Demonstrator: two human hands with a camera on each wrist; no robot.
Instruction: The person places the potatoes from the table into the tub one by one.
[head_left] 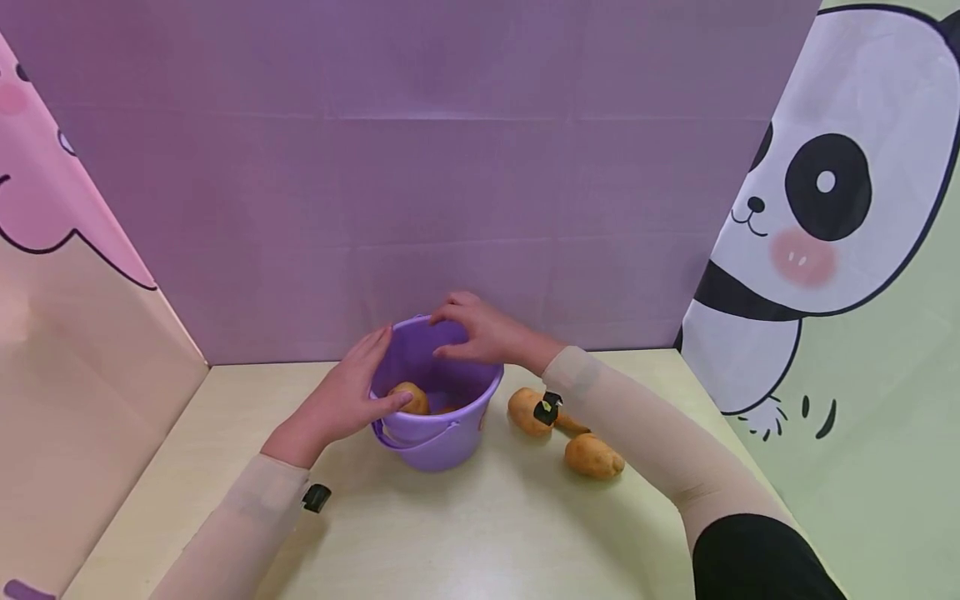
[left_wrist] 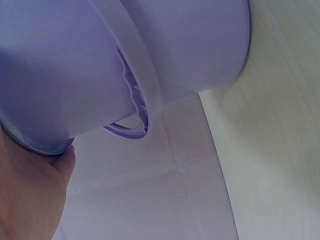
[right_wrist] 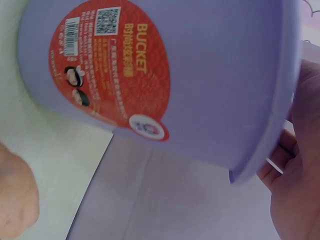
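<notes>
A purple bucket stands upright on the table, its handle hanging down the outer side. My left hand holds the bucket's left rim, with the thumb reaching over the opening. Over the far right rim is my right hand, its fingers and thumb spread apart in a curve with nothing seen between them. Inside the bucket lies a potato, and a sliver of another potato shows beside it. In the right wrist view, a red label covers part of the bucket's side.
Right of the bucket, on the pale table, lie a potato, a second potato and a third, partly hidden potato by the right sleeve. A purple wall rises behind; printed panels flank both sides.
</notes>
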